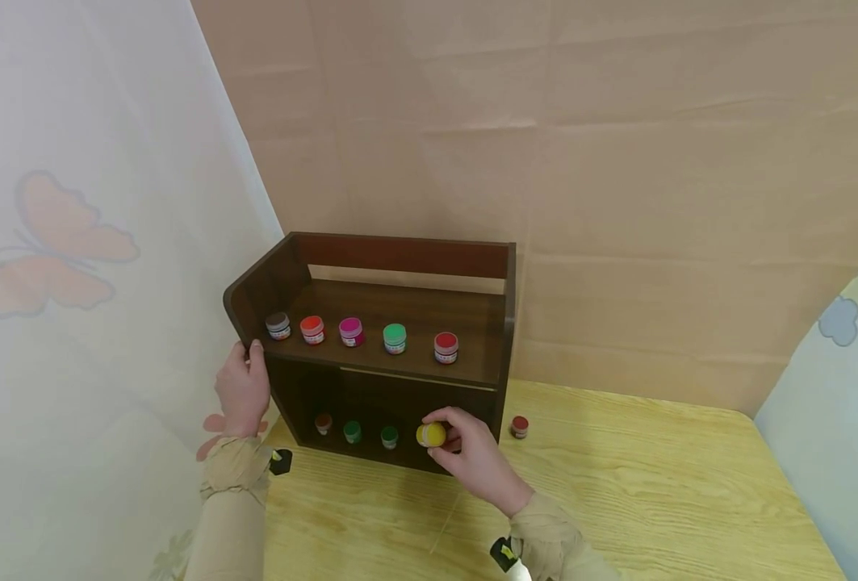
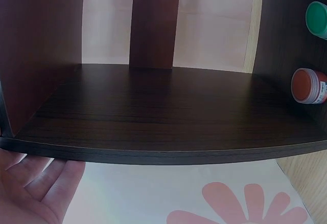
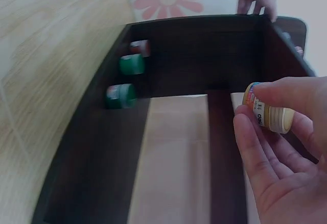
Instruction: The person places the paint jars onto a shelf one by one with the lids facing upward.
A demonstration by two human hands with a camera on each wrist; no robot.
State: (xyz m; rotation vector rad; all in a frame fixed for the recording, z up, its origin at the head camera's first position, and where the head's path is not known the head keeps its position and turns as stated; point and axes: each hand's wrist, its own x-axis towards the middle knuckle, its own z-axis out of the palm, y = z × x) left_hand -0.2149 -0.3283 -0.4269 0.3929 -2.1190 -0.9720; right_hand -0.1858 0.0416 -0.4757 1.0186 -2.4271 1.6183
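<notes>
My right hand (image 1: 475, 460) pinches a small yellow paint jar (image 1: 431, 435) between thumb and fingers, at the front of the lower shelf. Its label and pale lid rim show in the right wrist view, where the jar (image 3: 266, 109) is held tilted. The left hand (image 1: 243, 387) is at the left side of a dark brown two-tier shelf (image 1: 399, 371). Seen from the left wrist, that hand's fingers (image 2: 59, 180) lie straight against the outside of the side panel; its thumb is out of that view. On the lower tier stand a brown jar (image 1: 323, 424) and two green jars (image 1: 352, 432).
Along the upper tier stand several paint jars: dark brown (image 1: 278, 326), orange-red (image 1: 312, 329), magenta (image 1: 351, 332), light green (image 1: 395, 339) and red (image 1: 446, 348). A dark red jar (image 1: 519, 427) stands on the wooden table (image 1: 654, 476), right of the shelf. White curtain (image 1: 109, 387) hangs close at left.
</notes>
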